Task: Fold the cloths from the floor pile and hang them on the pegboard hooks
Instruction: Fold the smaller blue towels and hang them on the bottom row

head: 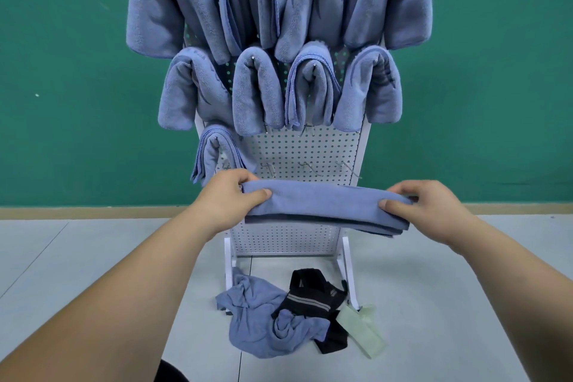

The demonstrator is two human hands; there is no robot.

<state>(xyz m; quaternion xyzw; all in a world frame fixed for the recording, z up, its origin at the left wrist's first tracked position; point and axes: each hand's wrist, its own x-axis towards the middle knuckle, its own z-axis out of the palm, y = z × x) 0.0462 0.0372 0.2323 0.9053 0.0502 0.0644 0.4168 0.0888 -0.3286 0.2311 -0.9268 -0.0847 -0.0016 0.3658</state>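
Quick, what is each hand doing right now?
Left hand: pinching the left end of the folded blue cloth.
Right hand: pinching its right end.

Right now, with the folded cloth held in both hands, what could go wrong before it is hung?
1. The left hand and right hand grip only the ends of the folded cloth; its layers may slip apart.
2. The nearest free hook is small and close to the lowest hung cloth, which could be knocked.
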